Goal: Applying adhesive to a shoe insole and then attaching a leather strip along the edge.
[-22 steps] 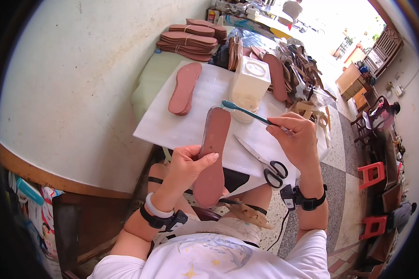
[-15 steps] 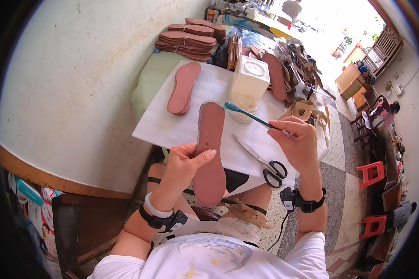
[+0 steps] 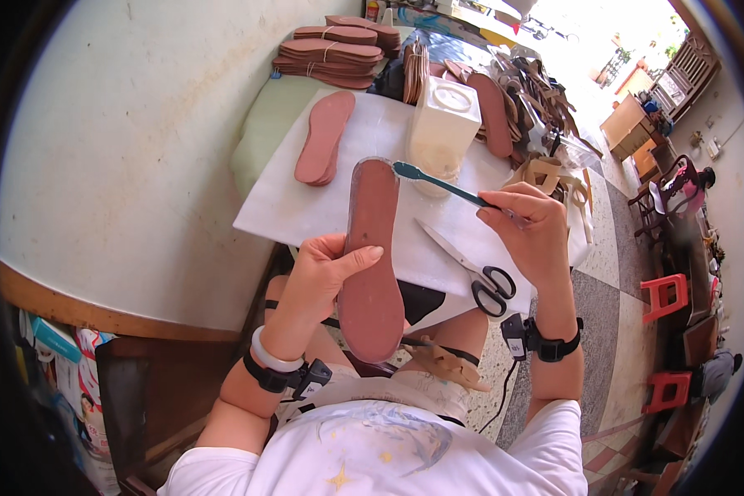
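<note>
My left hand [image 3: 331, 269] is closed on a reddish-brown insole [image 3: 372, 306], thumb on its face and fingers behind it. The insole is held up over my lap, its far end above the white table sheet. A teal toothbrush [image 3: 442, 183] is pinched by its handle in my right hand [image 3: 531, 227]. Its bristle head meets the insole's far right edge. A shiny pale rim runs along the insole's far end. Behind the brush stands a squarish translucent white container [image 3: 445, 124] with a round opening on top. Black-handled scissors [image 3: 479, 277] lie below my right hand.
A small pile of insoles [image 3: 326, 136] lies on the white sheet [image 3: 293, 207] at left. Tied insole stacks [image 3: 331, 56] sit on green cloth behind it. Strips and scraps [image 3: 537, 91] heap at the far right. Red stools [image 3: 664, 298] stand on the floor at right.
The toothbrush still works at the insole's far right edge, its head tilted slightly differently. Table things appear slightly higher in view. Both hands keep their grips.
</note>
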A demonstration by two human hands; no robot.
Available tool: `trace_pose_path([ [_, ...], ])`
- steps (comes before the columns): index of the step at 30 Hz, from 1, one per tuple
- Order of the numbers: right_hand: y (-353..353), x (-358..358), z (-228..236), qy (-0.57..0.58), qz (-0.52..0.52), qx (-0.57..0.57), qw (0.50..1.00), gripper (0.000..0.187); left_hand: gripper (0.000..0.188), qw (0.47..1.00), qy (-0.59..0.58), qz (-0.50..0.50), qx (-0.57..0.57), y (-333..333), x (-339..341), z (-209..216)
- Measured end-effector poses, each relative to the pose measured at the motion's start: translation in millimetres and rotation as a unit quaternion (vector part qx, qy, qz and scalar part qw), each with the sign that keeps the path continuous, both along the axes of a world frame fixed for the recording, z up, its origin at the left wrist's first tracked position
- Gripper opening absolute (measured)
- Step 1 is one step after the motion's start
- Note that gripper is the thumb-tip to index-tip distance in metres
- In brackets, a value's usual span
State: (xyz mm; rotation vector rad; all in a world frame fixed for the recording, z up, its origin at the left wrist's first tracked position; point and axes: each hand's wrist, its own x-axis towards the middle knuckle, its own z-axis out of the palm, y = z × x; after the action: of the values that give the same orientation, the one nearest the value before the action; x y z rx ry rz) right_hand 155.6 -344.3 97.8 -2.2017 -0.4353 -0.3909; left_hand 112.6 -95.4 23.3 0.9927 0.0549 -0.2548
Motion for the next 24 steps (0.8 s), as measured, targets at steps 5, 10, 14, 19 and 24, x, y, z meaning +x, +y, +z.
trace_pose_path([
  [5,-3,-6,-8,0.018,0.025,0.015,0.999,0.018,0.015,1.0,0.012,-0.005,-0.013,7,-1,-1],
  [10,-5,-17,-13,0.048,0.06,-0.003,0.997,0.02,0.014,1.0,0.015,-0.017,-0.018,13,1,1],
  [14,-9,-17,-9,0.021,0.055,0.03,0.998,0.019,0.014,0.999,0.011,-0.039,-0.007,12,0,4],
  [19,-10,-3,-14,0.002,0.035,0.04,0.999,0.019,0.014,0.999,0.012,-0.052,-0.009,6,-1,1],
  [24,-8,-9,-18,0.041,0.038,0.03,0.998,0.02,0.017,0.999,0.015,-0.048,-0.009,9,-2,3],
])
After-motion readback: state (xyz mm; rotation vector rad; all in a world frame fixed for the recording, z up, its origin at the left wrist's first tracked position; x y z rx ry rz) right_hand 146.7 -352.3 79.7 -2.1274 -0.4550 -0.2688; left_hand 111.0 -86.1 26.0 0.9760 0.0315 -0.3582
